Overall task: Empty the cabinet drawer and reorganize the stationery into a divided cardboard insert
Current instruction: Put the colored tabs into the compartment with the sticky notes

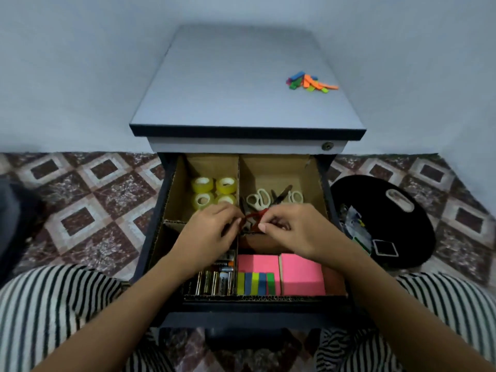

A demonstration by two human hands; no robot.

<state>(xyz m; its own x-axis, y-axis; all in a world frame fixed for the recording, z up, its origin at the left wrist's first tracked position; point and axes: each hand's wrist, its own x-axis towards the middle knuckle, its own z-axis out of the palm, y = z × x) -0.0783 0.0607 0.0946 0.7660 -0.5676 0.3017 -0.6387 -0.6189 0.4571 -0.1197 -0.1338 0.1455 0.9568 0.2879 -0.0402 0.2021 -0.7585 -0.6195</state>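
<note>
1. My left hand and right hand, close together, both pinch the red scissors above the cardboard insert's far-right compartment.
2. I should lay them flat beside the white scissors, handles aligned.

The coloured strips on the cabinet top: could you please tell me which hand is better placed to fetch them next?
Probably the right hand: the coloured strips lie on the right side of the cabinet top, its own side; the left hand would reach across. Both pinch the red scissors.
</note>
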